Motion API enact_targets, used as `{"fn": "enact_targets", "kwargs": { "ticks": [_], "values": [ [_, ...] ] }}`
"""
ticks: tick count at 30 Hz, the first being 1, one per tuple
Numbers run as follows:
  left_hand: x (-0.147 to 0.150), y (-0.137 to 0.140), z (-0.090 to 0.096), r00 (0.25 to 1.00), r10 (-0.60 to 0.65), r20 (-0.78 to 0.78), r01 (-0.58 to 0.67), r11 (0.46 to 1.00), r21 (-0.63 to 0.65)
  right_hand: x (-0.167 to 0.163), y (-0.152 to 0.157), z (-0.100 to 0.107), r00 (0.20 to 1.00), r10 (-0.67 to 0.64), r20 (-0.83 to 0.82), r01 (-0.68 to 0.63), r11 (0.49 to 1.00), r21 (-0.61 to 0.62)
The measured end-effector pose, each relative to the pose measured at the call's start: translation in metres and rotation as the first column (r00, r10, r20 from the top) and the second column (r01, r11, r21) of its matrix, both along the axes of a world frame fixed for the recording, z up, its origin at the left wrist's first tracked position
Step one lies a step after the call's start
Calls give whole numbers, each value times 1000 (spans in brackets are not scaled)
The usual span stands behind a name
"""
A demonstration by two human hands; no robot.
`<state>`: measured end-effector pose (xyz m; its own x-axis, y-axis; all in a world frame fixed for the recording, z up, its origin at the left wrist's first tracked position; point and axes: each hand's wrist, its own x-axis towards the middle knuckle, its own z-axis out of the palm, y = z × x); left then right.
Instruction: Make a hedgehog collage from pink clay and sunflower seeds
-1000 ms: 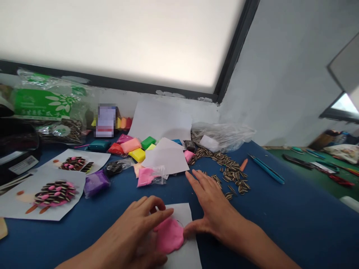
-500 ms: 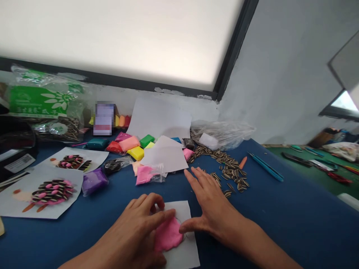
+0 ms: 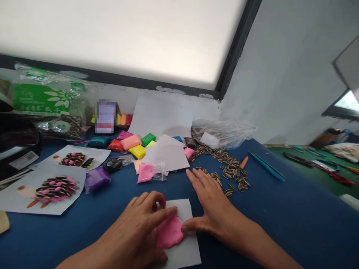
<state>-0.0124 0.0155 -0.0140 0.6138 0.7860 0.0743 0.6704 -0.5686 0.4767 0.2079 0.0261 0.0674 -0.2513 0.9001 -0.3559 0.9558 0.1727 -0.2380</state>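
Observation:
A flattened patch of pink modelling clay lies on a small sheet of white paper, and part of a pencilled curve shows by its upper right edge. My left hand rests over the clay's left side, thumb and fingers apart, covering some of clay and paper. On the other side, the thumb of my right hand touches the clay's right edge, while its remaining fingers stretch forward above the blue table, spread and holding nothing. Loose striped sunflower seeds lie just beyond those fingertips.
Finished hedgehog pictures lie at the left beside a purple clay packet. Several coloured clay packets surround white paper at the back. Blue tweezers lie at the right. A green seed bag stands at the back left.
The view has shifted slightly. My hands keep nearly the same pose around the pink clay, whose outline looks almost unchanged.

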Motion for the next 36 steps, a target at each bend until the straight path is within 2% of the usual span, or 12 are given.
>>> {"fn": "enact_targets", "kwargs": {
  "ticks": [7,12,15,20,30,36],
  "values": [
    [0,0,4,999,-28,19,29,999,-21,-3,0,-3,1000,-15,12,15,1000,-1],
    [-3,-3,16,1000,-9,20,10,999,-37,-3,4,-5,998,-29,49,30,999,-11],
    [-4,-3,20,999,-23,33,24,999,-42,6,4,-4,1000,-7,3,7,1000,-16],
    [-4,-3,16,998,-43,43,43,999,3,17,0,-1,993,20,-117,-21,1000,0],
    [-3,-3,8,996,-48,80,44,998,50,-13,-5,-14,999,53,-11,-53,999,-1],
    [-1,-4,5,996,-65,53,60,994,88,-6,-9,-12,994,48,-100,-52,998,-30]
  ]
}}
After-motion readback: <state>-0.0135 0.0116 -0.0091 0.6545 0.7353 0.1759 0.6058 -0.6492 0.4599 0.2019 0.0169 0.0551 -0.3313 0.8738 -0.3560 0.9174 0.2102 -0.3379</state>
